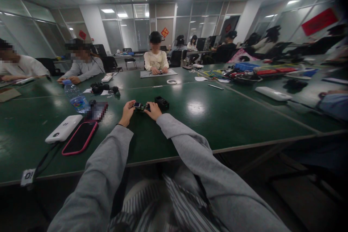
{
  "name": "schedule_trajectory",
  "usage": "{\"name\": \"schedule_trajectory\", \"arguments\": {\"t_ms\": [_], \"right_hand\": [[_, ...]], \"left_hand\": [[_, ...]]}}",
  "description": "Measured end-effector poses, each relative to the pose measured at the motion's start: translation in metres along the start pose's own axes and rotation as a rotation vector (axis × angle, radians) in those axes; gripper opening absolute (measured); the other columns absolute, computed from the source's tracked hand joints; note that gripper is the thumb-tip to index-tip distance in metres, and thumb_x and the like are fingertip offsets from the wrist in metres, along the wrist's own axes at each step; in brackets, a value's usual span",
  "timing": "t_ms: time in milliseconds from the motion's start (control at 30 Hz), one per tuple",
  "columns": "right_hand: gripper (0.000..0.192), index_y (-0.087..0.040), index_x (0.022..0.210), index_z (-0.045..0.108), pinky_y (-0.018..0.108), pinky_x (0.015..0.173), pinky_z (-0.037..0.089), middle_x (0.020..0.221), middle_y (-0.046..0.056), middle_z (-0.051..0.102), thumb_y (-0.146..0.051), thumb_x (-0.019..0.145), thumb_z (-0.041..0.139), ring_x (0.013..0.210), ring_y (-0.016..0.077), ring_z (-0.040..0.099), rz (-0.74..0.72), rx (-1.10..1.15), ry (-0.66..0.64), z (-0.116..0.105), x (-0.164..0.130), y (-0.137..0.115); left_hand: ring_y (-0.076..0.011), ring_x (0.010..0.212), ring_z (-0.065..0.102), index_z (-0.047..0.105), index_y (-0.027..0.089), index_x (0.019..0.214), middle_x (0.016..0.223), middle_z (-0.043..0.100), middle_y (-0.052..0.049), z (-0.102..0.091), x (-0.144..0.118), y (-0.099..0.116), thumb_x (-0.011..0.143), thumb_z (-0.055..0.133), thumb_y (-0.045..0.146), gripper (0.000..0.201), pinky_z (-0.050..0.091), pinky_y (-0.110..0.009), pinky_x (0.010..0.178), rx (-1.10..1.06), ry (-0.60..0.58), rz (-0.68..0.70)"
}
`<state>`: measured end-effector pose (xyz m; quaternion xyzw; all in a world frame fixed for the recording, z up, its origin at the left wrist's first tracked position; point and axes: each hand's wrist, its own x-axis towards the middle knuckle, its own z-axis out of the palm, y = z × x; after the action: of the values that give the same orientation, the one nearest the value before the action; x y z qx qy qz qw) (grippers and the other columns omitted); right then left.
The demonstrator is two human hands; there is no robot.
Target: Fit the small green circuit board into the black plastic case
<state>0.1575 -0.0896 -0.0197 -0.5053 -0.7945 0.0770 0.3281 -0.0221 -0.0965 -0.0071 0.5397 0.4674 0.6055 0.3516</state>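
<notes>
My left hand (pixel 127 113) pinches a small module with a pale rim and a dark square face (pixel 137 104). Just to its right lies a bit of green circuit board (pixel 142 108), which seems joined to the module, though the link is too small to tell. The fingers of my right hand (pixel 154 111) close on a small dark part (pixel 148 107) at the board's right end. Right behind that hand, a black open-topped case (pixel 162 103) rests on the green table (pixel 217 116); what it holds is unclear.
On the left are a water bottle (pixel 75 96), a white power bank (pixel 63 129) with a cable, and a red-edged phone (pixel 80 138). A white ring (pixel 172 82) lies ahead. Another white device (pixel 272 94) sits at right. A co-worker (pixel 156 59) works opposite; others sit around.
</notes>
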Motion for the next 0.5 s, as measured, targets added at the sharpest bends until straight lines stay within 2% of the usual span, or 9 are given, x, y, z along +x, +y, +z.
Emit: {"name": "schedule_trajectory", "arguments": {"t_ms": [133, 267, 500], "right_hand": [[0.058, -0.008, 0.132, 0.04, 0.043, 0.1, 0.037, 0.122, 0.018, 0.049, -0.031, 0.083, 0.062, 0.114, 0.0268, 0.044, 0.031, 0.004, 0.036, -0.0031, 0.0002, -0.0016], [0.051, -0.008, 0.13, 0.042, 0.043, 0.099, 0.039, 0.121, 0.018, 0.049, -0.025, 0.084, 0.058, 0.114, 0.0263, 0.044, 0.075, 0.023, 0.095, -0.0054, -0.0001, -0.0019], [0.044, -0.013, 0.125, 0.048, 0.042, 0.097, 0.042, 0.115, 0.014, 0.05, -0.021, 0.083, 0.057, 0.109, 0.0251, 0.045, 0.061, 0.029, 0.083, -0.0055, -0.0005, -0.003]], "left_hand": [[-0.0192, 0.112, 0.057, 0.059, 0.015, 0.104, 0.115, 0.062, -0.01, 0.0, 0.0014, -0.0013, 0.066, 0.056, 0.003, 0.04, 0.04, -0.04, 0.104, 0.023, 0.029, -0.018], [-0.0194, 0.11, 0.057, 0.06, 0.016, 0.103, 0.114, 0.062, -0.01, -0.0002, 0.0029, -0.0039, 0.066, 0.057, 0.004, 0.039, 0.041, -0.04, 0.102, 0.069, 0.071, -0.016], [-0.0187, 0.1, 0.059, 0.058, 0.016, 0.108, 0.114, 0.06, -0.01, -0.0007, 0.0002, -0.0048, 0.065, 0.064, 0.009, 0.043, 0.045, -0.039, 0.095, 0.117, 0.051, 0.005]]}}
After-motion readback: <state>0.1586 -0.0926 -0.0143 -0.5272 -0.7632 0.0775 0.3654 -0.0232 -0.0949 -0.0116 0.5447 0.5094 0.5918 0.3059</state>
